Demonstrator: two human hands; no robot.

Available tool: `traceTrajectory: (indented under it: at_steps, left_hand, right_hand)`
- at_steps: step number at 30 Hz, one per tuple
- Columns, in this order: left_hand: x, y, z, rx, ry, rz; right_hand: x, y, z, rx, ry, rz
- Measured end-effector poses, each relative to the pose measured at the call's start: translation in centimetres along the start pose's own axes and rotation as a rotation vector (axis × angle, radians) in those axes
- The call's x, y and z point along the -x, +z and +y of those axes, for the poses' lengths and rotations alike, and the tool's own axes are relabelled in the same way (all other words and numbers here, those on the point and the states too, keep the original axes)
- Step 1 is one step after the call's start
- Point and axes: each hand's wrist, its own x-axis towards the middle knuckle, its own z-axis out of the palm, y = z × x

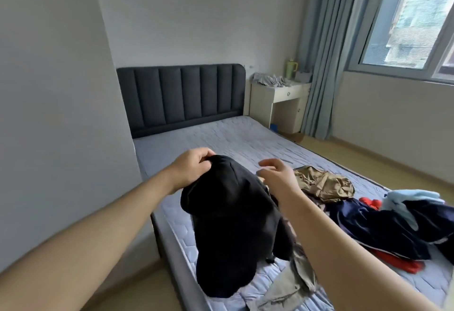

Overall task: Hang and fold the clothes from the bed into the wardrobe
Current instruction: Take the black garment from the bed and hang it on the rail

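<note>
Left grip (194, 166) pinches the black garment (233, 224) at its top, over the bed (221, 133); right grip (275, 175) hovers just beside it, fingers loosely spread.

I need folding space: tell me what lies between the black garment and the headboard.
In the head view, only bare blue mattress lies between the black garment and the headboard.

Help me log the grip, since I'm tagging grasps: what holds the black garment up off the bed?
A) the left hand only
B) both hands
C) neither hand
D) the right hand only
A: the left hand pinches the top of the black garment, while the right hand hovers beside it with loosely spread fingers, holding nothing.
</note>
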Motion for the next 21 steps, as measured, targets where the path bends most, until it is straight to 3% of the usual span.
traceTrajectory:
  at_steps: [3, 6, 11, 13, 18, 21]
  left_hand:
    - [2.9, -4.4, 0.6, -0.129, 0.039, -0.038]
    - [6.8, -8.8, -0.1, -0.264, 0.007, -0.015]
    - [14.8, -16.1, -2.8, -0.361, -0.155, 0.084]
    - [18.8, -18.8, -4.0, -0.386, -0.242, 0.139]
    - [30.3, -25.1, -6.9, -0.393, -0.404, 0.274]
    - [36.5, -28.0, -8.0, -0.375, -0.478, 0.361]
  right_hand:
    - [0.7, 4.7, -1.1, 0.215, -0.065, -0.253]
    - [1.9, 9.8, -2.4, 0.440, -0.147, -0.360]
    - [6.5, 18.7, -5.5, 0.205, -0.028, -0.630]
    - [9.3, 23.0, -6.7, 0.222, -0.034, -0.711]
    - [17.5, 33.6, -8.1, 0.324, -0.267, -0.939]
    - [22.3, 38.3, -8.9, 0.313, -0.364, -0.950]
